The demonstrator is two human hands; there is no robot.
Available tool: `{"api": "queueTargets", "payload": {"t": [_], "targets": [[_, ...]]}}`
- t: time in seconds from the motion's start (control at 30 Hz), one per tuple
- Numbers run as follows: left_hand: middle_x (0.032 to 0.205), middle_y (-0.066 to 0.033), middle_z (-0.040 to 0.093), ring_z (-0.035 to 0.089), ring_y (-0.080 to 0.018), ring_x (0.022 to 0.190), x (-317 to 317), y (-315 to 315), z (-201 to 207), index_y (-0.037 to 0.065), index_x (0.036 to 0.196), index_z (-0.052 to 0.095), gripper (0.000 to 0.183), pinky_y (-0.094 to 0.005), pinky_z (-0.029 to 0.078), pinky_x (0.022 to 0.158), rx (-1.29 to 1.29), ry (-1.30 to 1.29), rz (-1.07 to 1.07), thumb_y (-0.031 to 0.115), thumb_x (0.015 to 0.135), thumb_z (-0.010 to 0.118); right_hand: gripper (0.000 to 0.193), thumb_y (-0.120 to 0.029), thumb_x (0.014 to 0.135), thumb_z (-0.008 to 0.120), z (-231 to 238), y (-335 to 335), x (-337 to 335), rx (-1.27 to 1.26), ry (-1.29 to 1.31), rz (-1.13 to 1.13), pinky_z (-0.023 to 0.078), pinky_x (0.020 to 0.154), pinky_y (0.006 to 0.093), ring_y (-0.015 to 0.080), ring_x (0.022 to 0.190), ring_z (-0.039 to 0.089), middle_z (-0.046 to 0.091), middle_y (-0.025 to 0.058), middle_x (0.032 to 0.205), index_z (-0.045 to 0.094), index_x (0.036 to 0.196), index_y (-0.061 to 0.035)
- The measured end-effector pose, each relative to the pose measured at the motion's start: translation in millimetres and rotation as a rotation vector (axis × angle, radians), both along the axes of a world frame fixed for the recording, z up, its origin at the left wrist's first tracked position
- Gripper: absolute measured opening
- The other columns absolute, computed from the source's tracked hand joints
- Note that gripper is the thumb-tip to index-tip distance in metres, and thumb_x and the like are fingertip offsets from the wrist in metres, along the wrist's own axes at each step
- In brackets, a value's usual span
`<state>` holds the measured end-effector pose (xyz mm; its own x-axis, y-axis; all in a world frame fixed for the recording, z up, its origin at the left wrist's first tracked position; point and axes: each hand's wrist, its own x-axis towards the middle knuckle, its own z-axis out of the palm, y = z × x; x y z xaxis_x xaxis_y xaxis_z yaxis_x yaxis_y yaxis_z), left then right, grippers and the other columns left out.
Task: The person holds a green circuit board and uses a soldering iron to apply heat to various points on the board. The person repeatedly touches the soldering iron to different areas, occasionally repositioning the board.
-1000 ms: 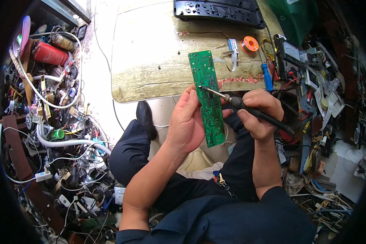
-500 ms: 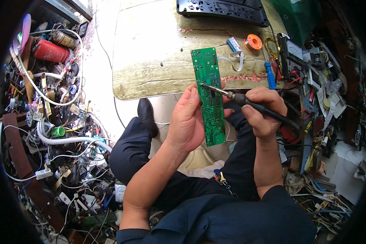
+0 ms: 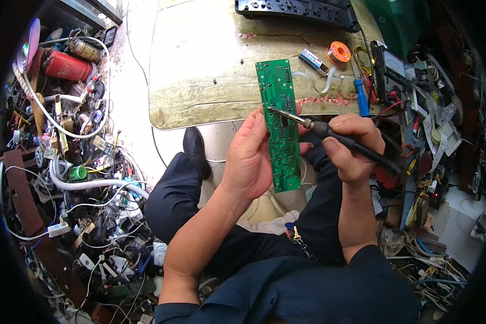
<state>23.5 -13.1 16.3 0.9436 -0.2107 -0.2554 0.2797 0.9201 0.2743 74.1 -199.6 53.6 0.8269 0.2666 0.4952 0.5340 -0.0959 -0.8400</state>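
A long green circuit board is held upright over my lap, just off the table's near edge. My left hand grips it by the left side, thumb in front and fingers behind. In my right hand is a soldering iron with a black handle, pinched between thumb and fingers. Its metal tip lies at the board's upper left part, close to my left thumb; whether it touches cannot be made out. A pale ribbon cable runs from behind the board's upper right side.
The wooden table carries a solder spool, a small box, a blue-handled screwdriver and a black casing. A meter stands at the right. Heaped parts and cables crowd the left, near a red cylinder.
The board and the iron have shifted very slightly to the right in the picture. Both hands keep their hold, and the tip stays near the same part of the board.
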Motion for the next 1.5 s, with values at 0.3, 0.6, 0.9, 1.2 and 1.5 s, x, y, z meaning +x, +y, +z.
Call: {"api": "queueTargets", "payload": {"t": [0.3, 0.6, 0.9, 1.2, 1.5], "targets": [[0.138, -0.0147, 0.059, 0.065, -0.0260, 0.112, -0.3, -1.9, -4.3, 0.008, 0.140, 0.047, 0.041, -0.0521, 0.055, 0.097, -0.011, -0.007, 0.032, 0.032, 0.107, 0.048, 0.026, 0.003, 0.071, 0.076, -1.8, -1.5, 0.7, 0.012, -0.007, 0.002, 0.054, 0.068, 0.0320, 0.0215, 0.073, 0.067, 0.068, 0.0157, 0.083, 0.062, 0.094, 0.0019], [0.125, -0.0131, 0.064, 0.064, -0.0271, 0.117, 1.8, -3.0, -4.5, 0.006, 0.135, 0.050, 0.038, -0.0527, 0.056, 0.096, 0.050, 0.017, 0.032, 0.031, 0.106, 0.051, 0.025, 0.004, 0.070, 0.076, -1.0, -2.0, 0.3, 0.014, 0.007, -0.018, 0.054, 0.067, 0.0314, 0.0209, 0.072, 0.067, 0.068, 0.0153, 0.082, 0.062, 0.092, 0.0019], [0.128, -0.0133, 0.062, 0.063, -0.0285, 0.118, 1.4, -4.8, -8.6, 0.005, 0.132, 0.050, 0.036, -0.0526, 0.058, 0.093, 0.074, 0.014, 0.057, 0.030, 0.106, 0.051, 0.025, 0.004, 0.070, 0.076, -1.2, -2.1, -0.5, -0.002, 0.007, -0.028, 0.054, 0.067, 0.0308, 0.0205, 0.072, 0.067, 0.068, 0.0152, 0.082, 0.062, 0.091, 0.0023], [0.126, -0.0134, 0.063, 0.066, -0.0271, 0.111, 1.3, -5.5, -8.0, 0.008, 0.133, 0.046, 0.032, -0.0510, 0.060, 0.089, 0.091, 0.018, 0.090, 0.027, 0.107, 0.050, 0.026, 0.003, 0.070, 0.076, -1.1, -1.8, 0.2, -0.041, -0.038, -0.036, 0.055, 0.067, 0.0316, 0.0210, 0.072, 0.067, 0.068, 0.0161, 0.082, 0.062, 0.092, 0.0025], [0.128, -0.0159, 0.061, 0.065, -0.0290, 0.113, 4.0, -4.6, -7.1, 0.007, 0.133, 0.044, 0.031, -0.0497, 0.061, 0.089, 0.128, 0.027, 0.129, 0.024, 0.107, 0.049, 0.026, 0.004, 0.070, 0.076, -0.1, -1.4, -1.7, 0.019, -0.008, -0.028, 0.054, 0.067, 0.0307, 0.0207, 0.072, 0.067, 0.068, 0.0160, 0.082, 0.062, 0.092, 0.0020]]}}
